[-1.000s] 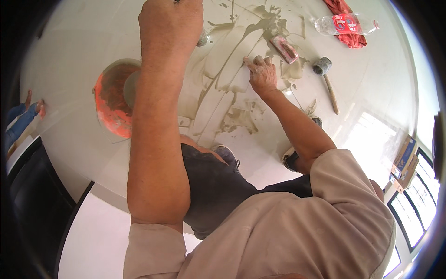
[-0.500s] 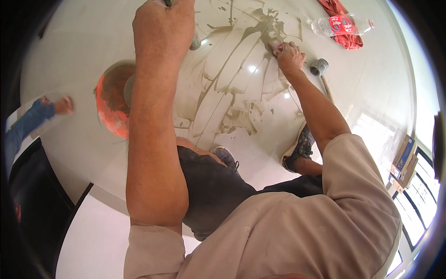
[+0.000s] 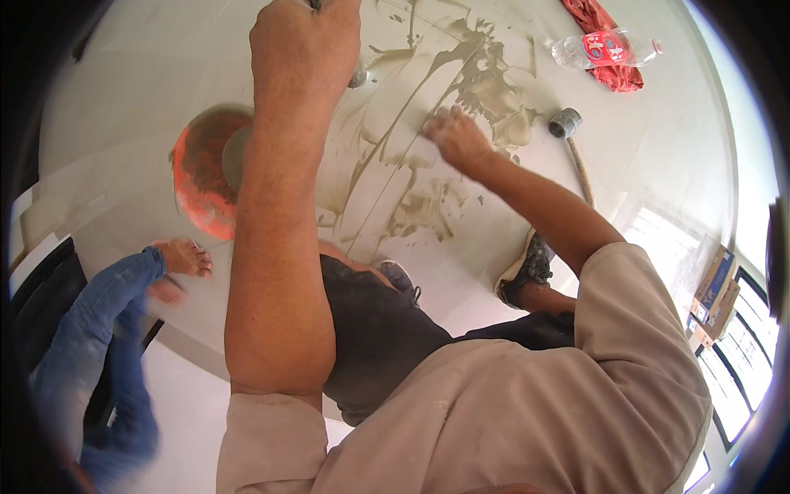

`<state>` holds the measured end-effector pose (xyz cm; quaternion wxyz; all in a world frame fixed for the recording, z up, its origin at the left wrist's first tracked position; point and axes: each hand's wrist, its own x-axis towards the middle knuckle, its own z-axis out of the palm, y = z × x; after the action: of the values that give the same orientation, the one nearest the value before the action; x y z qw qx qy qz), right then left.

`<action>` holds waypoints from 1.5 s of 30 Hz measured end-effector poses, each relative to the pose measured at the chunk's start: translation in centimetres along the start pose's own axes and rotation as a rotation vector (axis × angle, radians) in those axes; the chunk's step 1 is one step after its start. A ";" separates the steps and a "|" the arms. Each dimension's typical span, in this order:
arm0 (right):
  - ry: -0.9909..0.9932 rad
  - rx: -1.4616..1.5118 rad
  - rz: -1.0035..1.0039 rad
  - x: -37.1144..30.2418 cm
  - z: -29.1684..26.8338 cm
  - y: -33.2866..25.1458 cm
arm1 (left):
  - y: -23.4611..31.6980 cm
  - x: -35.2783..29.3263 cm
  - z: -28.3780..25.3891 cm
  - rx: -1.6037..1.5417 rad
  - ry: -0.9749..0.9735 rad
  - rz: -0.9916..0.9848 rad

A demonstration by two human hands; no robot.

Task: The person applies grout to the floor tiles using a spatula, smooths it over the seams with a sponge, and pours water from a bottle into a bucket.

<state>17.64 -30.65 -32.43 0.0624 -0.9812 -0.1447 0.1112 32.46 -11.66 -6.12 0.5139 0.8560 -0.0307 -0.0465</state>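
Observation:
My left hand (image 3: 304,45) is closed in a fist near the top edge, large and close to view. A dark bit of something pokes out above its fingers; the rest is hidden. Beside it shows a small grey rounded thing (image 3: 359,72), partly covered by the hand. Farther right, my right hand (image 3: 462,146) is low over the pale tiled floor, its fingers curled together and slightly blurred. What they hold, if anything, I cannot make out. Grey-green wet grout (image 3: 494,95) is smeared in streaks around and beyond this hand, along the tile joints.
An orange-red bowl (image 3: 206,216) with grey residue stands left of my left forearm. A rubber mallet (image 3: 566,123) lies at right, near a clear plastic bottle (image 3: 611,49) on a red cloth (image 3: 619,79). At left, a barefoot person in blue jeans (image 3: 90,305) is close by. Cardboard boxes (image 3: 714,284) stand far right.
My right hand has swept left and nearer, leaving a broad smear of grout where it was. My left hand has shifted slightly right. The other person has stepped further into view.

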 end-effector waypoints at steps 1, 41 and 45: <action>-0.119 -0.040 0.035 0.2 -1.6 -2.0 | -1.2 0.4 -0.4 0.024 0.022 0.005; 0.469 0.412 1.290 -5.4 2.9 8.0 | -1.5 0.8 -1.0 0.082 -0.019 -0.174; 0.688 0.493 1.059 -0.6 2.6 4.1 | -1.3 0.7 -0.3 0.023 -0.050 -0.151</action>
<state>17.57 -34.50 -35.48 0.2641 -0.8564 0.4131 -0.1620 33.16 -10.84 -7.10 0.4981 0.8604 0.0205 -0.1059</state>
